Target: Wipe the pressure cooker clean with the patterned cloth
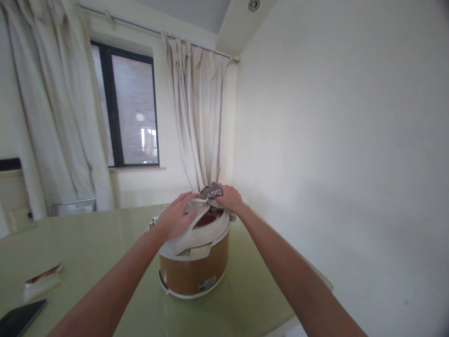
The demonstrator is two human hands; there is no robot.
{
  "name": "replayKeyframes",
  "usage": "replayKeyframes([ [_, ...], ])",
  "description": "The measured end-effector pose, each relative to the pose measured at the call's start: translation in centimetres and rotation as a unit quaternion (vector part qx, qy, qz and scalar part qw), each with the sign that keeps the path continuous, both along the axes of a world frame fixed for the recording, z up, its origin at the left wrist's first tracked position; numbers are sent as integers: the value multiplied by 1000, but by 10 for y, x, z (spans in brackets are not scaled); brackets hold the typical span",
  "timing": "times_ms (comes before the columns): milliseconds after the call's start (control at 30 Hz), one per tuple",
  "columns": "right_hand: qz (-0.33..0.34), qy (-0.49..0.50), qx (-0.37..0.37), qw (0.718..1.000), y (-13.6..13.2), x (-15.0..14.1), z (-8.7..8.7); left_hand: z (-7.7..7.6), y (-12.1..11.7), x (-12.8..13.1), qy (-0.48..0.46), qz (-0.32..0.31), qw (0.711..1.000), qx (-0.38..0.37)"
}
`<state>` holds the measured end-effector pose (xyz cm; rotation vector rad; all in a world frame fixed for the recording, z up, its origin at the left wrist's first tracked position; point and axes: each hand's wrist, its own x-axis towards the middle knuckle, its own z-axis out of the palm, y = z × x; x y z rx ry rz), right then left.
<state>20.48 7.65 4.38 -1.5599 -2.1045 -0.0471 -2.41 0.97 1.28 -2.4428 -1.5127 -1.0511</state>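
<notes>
A rice cooker (192, 269) with a brown body and a white lid stands upright on the table. My left hand (178, 217) lies on the left side of its lid, fingers stretched forward and thumb apart. At the back right of the lid, my right hand (229, 199) is closed on a grey patterned cloth (212, 189), which touches the top of the cooker. A dark reddish panel (206, 220) shows on the lid between my hands. The far side of the lid and part of the cloth are hidden.
The pale green table (126, 243) reaches towards a curtained window (135, 110). A small packet (42, 282) and a dark flat device (23, 316) lie at the left. A white wall (333, 140) runs close along the table's right edge.
</notes>
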Motion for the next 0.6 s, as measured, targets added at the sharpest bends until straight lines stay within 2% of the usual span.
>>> replayKeyframes([
  [133, 29, -40, 71, 996, -60, 17, -7, -2, 1, 0, -4, -5, 1000, 24],
  [233, 90, -42, 84, 992, -74, 24, -9, -3, -1, -1, -17, -5, 1000, 19],
  [333, 101, 20, 32, 994, -43, 23, -5, -3, -4, -2, -28, -3, 1000, 0],
  [467, -13, 54, -64, 996, 17, 3, 8, -2, -4, -2, -32, 2, 999, -10],
  [533, -41, 41, -77, 995, 32, -9, 14, -1, -5, -1, -37, 11, 999, -9],
  [600, -38, 34, -73, 996, 36, -15, 16, 0, -5, 0, -40, 18, 999, -5],
])
